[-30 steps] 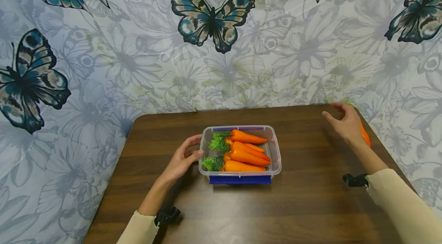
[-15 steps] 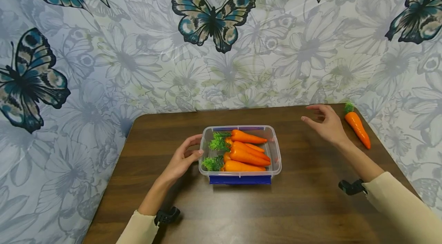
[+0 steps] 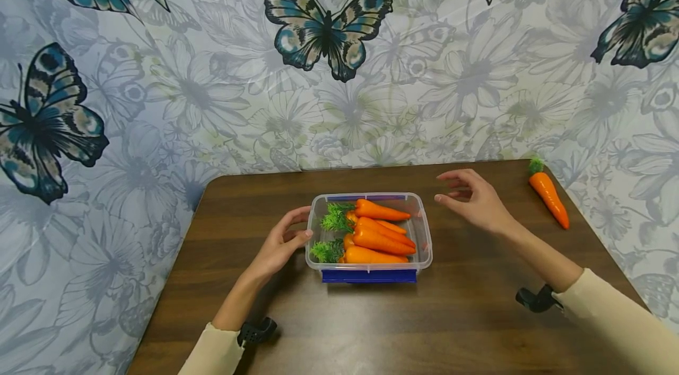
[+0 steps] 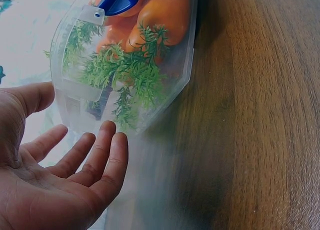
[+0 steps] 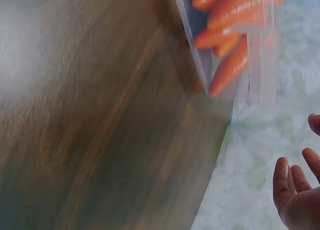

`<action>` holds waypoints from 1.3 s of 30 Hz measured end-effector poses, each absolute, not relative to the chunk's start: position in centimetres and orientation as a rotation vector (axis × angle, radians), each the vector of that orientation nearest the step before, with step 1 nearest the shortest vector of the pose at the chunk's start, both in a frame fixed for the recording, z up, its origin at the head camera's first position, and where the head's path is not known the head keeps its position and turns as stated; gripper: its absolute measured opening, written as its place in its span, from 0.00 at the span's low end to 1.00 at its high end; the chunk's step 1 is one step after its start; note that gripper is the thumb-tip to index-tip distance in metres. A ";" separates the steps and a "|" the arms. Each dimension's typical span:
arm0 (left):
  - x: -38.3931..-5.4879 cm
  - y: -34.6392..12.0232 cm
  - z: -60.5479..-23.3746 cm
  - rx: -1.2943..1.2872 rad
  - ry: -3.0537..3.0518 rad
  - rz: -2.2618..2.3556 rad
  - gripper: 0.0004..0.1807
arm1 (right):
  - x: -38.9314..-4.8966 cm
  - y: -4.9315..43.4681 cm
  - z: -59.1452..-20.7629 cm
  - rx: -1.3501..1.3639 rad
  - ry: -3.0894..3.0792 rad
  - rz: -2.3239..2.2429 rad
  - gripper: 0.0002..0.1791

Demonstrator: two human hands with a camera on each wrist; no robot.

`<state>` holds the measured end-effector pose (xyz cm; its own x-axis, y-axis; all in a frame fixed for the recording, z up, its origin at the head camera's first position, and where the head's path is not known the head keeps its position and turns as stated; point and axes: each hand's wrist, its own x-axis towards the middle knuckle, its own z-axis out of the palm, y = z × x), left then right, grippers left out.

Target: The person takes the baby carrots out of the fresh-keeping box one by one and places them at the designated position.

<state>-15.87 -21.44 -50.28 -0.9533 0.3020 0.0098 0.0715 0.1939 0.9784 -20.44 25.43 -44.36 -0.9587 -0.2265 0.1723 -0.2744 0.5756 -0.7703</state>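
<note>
Clear plastic container (image 3: 369, 237) of carrots (image 3: 379, 234) sits mid-table (image 3: 467, 316); your left hand (image 3: 280, 245) cups its left side, fingers relaxed, and your right hand (image 3: 473, 201) hovers just right, fingers spread, holding nothing.

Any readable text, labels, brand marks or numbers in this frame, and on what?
None: no view shows any lettering.
Clear plastic container of carrots: no label or print visible.
Loose carrot and wooden table: no print.
Wall covering: butterflies and flowers only.

Bare table (image 3: 477, 316) right of container (image 3: 424, 245), left hand (image 3: 278, 245) blocking its left side
</note>
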 end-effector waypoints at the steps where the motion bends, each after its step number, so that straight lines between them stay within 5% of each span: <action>1: -15.8 -21.5 -50.2 0.360 2.275 1.851 0.31 | -20.3 25.1 -44.4 0.463 -2.737 1.359 0.24; 26: -15.7 -21.9 -50.6 0.363 2.274 1.863 0.31 | -18.1 17.4 -44.8 1.113 -2.796 1.434 0.24; 39: -15.8 -21.6 -50.4 0.352 2.261 1.871 0.31 | -17.7 14.6 -45.1 1.221 -2.919 1.055 0.27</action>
